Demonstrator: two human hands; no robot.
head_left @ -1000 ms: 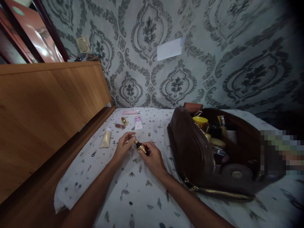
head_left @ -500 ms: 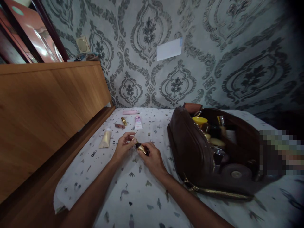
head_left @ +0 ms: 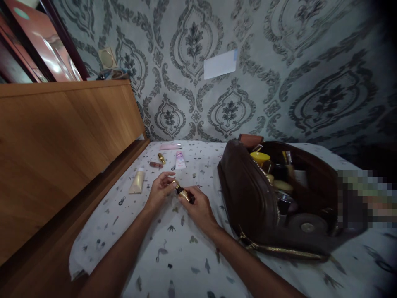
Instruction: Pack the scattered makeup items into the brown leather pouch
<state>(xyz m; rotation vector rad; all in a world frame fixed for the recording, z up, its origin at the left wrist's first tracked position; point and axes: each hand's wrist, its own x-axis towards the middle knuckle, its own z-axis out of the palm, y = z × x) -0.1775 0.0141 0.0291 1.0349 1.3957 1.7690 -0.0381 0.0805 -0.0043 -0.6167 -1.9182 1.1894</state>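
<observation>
Between my two hands is a small dark-and-gold cosmetic bottle (head_left: 183,192), tilted over the patterned sheet. My right hand (head_left: 200,207) is closed around its lower end. The fingers of my left hand (head_left: 159,190) pinch its gold upper end; whether that end is a separate cap, I cannot tell. Just left of my left hand lies a cream-coloured tube (head_left: 137,182). Beyond the hands are a pink-and-white tube (head_left: 180,160), a gold lipstick-like tube (head_left: 161,158), a small brownish-pink tube (head_left: 156,164) and a long pink tube (head_left: 170,146).
A dark brown bag (head_left: 248,194) stands unzipped on the right, with a yellow-lidded jar (head_left: 259,157) and several other containers inside. On the left, a wooden panel (head_left: 71,124) borders the white patterned sheet (head_left: 167,265). Behind rises a wallpapered wall (head_left: 173,82).
</observation>
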